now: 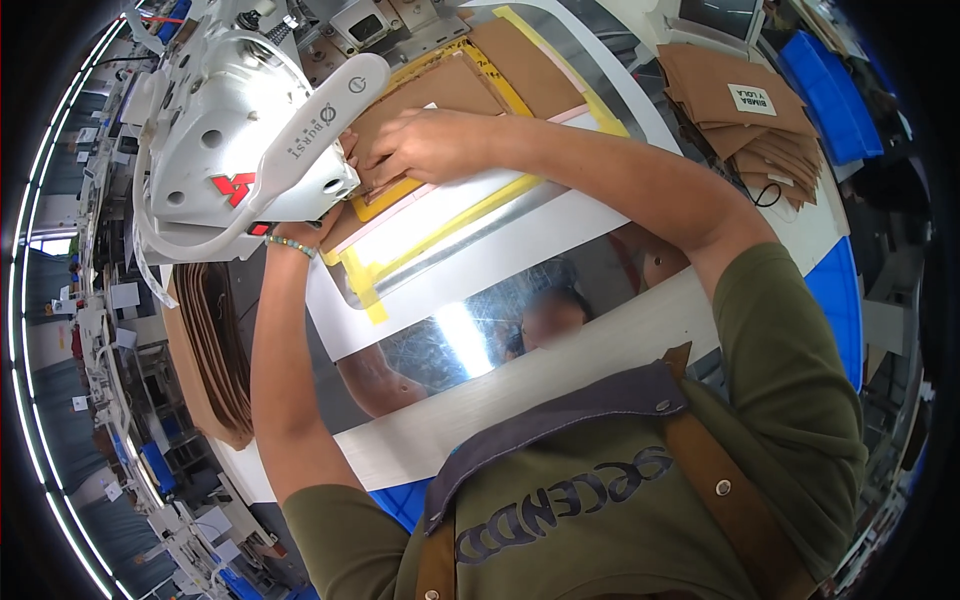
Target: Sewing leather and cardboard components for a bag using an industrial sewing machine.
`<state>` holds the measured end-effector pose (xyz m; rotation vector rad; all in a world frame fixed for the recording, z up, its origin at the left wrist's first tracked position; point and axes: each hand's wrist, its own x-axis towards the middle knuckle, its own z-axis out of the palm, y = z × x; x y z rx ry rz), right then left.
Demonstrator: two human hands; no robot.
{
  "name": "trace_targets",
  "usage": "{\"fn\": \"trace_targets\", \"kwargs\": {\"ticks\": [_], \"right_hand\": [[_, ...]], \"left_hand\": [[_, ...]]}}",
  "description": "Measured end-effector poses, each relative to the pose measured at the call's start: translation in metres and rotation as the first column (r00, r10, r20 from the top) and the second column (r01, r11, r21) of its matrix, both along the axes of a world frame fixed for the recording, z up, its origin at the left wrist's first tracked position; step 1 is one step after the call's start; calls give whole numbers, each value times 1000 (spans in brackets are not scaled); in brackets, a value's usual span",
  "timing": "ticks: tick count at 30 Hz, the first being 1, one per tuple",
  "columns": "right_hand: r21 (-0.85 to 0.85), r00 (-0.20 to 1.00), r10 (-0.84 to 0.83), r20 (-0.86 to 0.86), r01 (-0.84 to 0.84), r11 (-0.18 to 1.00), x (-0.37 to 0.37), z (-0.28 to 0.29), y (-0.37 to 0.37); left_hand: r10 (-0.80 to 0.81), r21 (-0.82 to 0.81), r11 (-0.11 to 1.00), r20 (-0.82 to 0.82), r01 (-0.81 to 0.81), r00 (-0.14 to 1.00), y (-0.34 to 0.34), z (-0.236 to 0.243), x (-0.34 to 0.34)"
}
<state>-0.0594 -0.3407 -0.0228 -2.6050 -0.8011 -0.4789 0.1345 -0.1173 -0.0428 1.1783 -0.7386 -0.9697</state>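
Observation:
My right hand [435, 145] lies on a brown panel [455, 85] framed by a yellow-edged template [385, 205]. Its fingers are bent a little and rest on the panel close to the head of a white sewing machine [225, 130]. My left hand [322, 228], with a beaded bracelet at its wrist, reaches in beneath the machine head. That head hides most of its fingers, so what they hold cannot be made out. Under the panel is a white sheet [430, 228] edged with yellow tape.
Brown pieces [735, 105] are stacked at the far right, beside a blue bin [830, 95]. Folded brown pieces [215, 345] stand at the left. A reflective metal plate [450, 335] spans the near table. The machine's lamp arm [320, 125] overhangs the left hand.

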Motion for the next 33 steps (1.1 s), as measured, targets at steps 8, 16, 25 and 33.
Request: {"fn": "trace_targets", "kwargs": {"ticks": [8,16,25,33], "right_hand": [[-19,998,-28,-64,26,999,0,0,2],[45,999,-38,-24,39,998,-9,4,7],[-147,941,-335,-38,327,934,-3,10,11],[-87,971,-224,-77,218,972,-14,8,12]], "left_hand": [[-139,145,989,941,1,308,8,11,0],[-136,144,988,984,-56,118,9,20,-8],[-30,101,966,957,-237,289,35,-12,-14],[127,170,840,862,-515,491,74,9,-38]]}}
